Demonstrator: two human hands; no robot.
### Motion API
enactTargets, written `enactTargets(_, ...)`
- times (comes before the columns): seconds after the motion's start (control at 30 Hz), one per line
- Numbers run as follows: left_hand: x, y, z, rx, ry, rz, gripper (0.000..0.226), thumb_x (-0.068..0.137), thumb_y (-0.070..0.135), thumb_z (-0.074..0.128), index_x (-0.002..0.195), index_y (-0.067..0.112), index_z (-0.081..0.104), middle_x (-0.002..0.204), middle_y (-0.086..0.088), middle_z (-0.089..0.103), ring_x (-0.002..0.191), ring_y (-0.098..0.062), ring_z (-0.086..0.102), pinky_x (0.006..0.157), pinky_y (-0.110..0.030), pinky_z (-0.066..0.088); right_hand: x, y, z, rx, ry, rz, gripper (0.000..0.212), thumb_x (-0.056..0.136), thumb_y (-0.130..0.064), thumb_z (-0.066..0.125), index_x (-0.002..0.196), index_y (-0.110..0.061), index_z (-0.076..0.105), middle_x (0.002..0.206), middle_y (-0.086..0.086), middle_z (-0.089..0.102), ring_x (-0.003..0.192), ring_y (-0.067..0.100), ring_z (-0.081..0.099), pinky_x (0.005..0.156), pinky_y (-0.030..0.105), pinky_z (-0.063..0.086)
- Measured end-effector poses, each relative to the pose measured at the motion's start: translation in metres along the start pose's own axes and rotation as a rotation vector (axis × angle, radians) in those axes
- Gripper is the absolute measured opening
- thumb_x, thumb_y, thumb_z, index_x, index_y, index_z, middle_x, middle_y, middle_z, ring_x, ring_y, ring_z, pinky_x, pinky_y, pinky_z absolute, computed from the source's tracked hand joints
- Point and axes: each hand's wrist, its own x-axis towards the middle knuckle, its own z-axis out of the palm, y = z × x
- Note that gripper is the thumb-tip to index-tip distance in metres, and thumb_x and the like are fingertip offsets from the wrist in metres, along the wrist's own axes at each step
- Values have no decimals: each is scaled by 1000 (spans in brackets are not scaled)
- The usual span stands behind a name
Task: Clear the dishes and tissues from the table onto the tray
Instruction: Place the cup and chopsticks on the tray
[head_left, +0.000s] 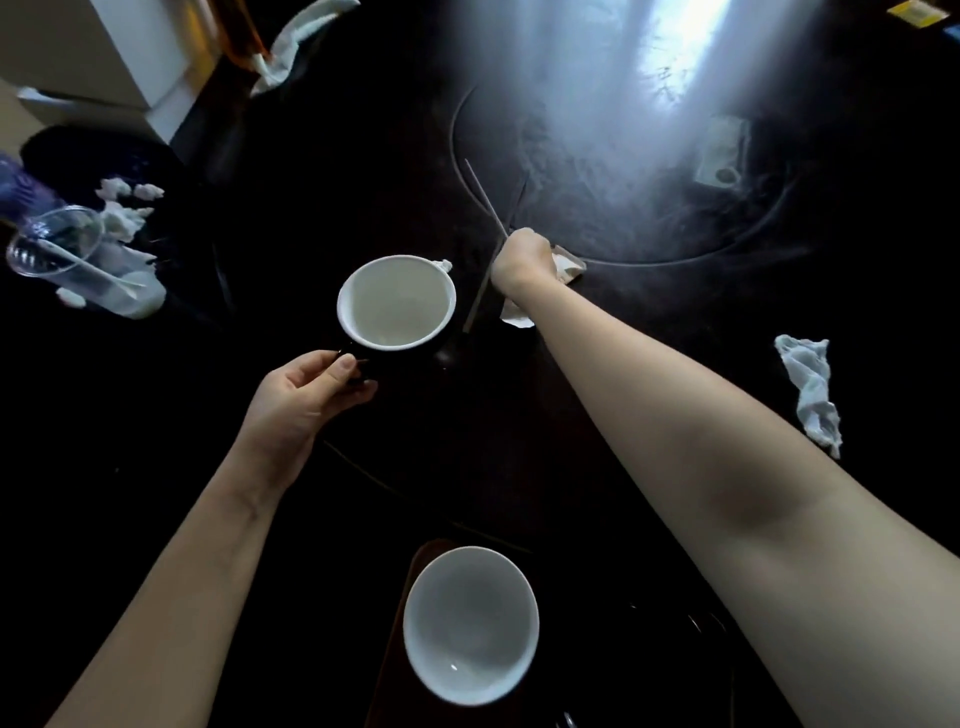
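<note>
My left hand (306, 392) grips the near side of a bowl (396, 301) that is white inside and dark outside, at the middle of the dark table (519, 415). My right hand (522, 260) is closed round a pair of chopsticks (485, 200) and a crumpled tissue (566, 267), beside the bowl's right. A second white bowl (470, 623) sits on a dark brown tray (400, 597) at the near edge. Another crumpled tissue (810, 389) lies at the right.
At the left stand a clear plastic cup (52, 244) with a white spoon and several scraps of tissue (124, 218). A round turntable (623, 182) takes up the far middle, with a paper slip on it. A white cloth (296, 41) lies far left.
</note>
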Motion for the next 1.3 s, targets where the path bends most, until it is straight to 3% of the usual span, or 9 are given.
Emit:
enactTargets(0.23,11,-16,-12,-54,55,-37,15,90,8,49,85,6,63,71,2,69,66,-11,70,67,-18,56,18,-11,33,-26,6,74,39,90,-9,54,127,-1,47,132,17,52,120,31,54,93,38,47)
enactTargets(0.63,6,-24,-15,-56,6,-48,16,91,8,47,86,4,62,85,-10,62,66,-12,70,71,-20,57,0,-15,5,56,-102,73,35,94,-12,37,122,1,54,130,20,55,122,34,51,96,36,44)
enactTargets(0.7,1,-24,-14,-53,-3,-42,14,89,11,50,84,5,62,80,-6,65,66,-12,70,70,-20,57,-10,-3,-10,232,-127,35,27,95,-7,34,104,-5,59,113,21,60,109,36,59,85,38,50)
enactTargets(0.77,-4,-23,-12,-61,-27,-35,13,81,17,56,82,7,63,71,0,69,66,-13,70,68,-19,57,-24,13,-25,596,-124,26,22,93,-1,33,85,-12,50,84,10,57,72,24,65,61,29,52)
enactTargets(0.9,-17,-24,-8,-65,-94,-22,37,54,39,74,77,11,69,69,1,72,69,-15,70,65,-18,56,-65,66,-54,982,49,-248,27,93,6,36,97,-15,52,73,2,54,50,2,49,50,13,41)
enactTargets(1.0,-25,-27,-1,-60,-121,-27,21,68,28,68,76,9,68,66,2,71,71,-19,68,66,-18,57,-96,107,-60,1170,181,-318,16,91,-8,43,90,-21,52,67,-3,48,53,2,42,53,16,37)
enactTargets(1.07,-31,-28,5,-60,-156,-31,26,67,32,71,77,8,68,65,2,71,72,-20,68,66,-18,57,-116,127,-57,1145,276,-310,10,91,-16,44,86,-22,51,65,-8,49,53,2,42,53,16,38)
enactTargets(1.17,-39,-30,12,-34,-192,-31,60,36,55,84,73,11,70,67,0,71,69,-15,70,65,-18,56,-140,145,-47,986,405,-347,13,93,-18,41,88,-23,52,66,-3,49,56,3,44,56,15,40)
enactTargets(1.3,-50,-35,21,-32,-215,-25,73,29,59,85,78,8,67,66,0,71,67,-14,70,64,-18,56,-158,159,-26,865,450,-334,15,94,-21,41,88,-29,52,67,-2,48,59,1,45,59,14,41)
